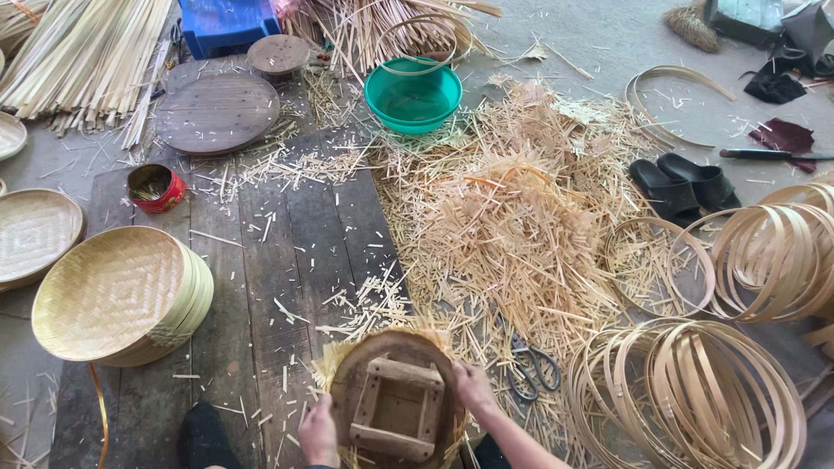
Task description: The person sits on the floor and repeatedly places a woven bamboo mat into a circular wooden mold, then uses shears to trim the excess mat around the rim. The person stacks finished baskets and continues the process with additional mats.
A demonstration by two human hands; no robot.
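A broad heap of bamboo offcuts (512,217) covers the middle and right of the floor, beyond dark wooden planks (287,234). Bundled bamboo hoops (695,395) lie near right, and a stack of woven bamboo trays (117,295) near left. At the near edge sits a round wooden mould (395,399) with a square frame on top, woven bamboo fringing beneath it. The left hand (319,432) grips its near-left rim; the right hand (473,388) presses, fingers curled, on its right rim. Scissors (532,369) lie just right of that hand.

Even, bright daylight — soft, faint shadows, no glare. Focus sharp at centre; slight wide-angle bowing and softening toward edges.
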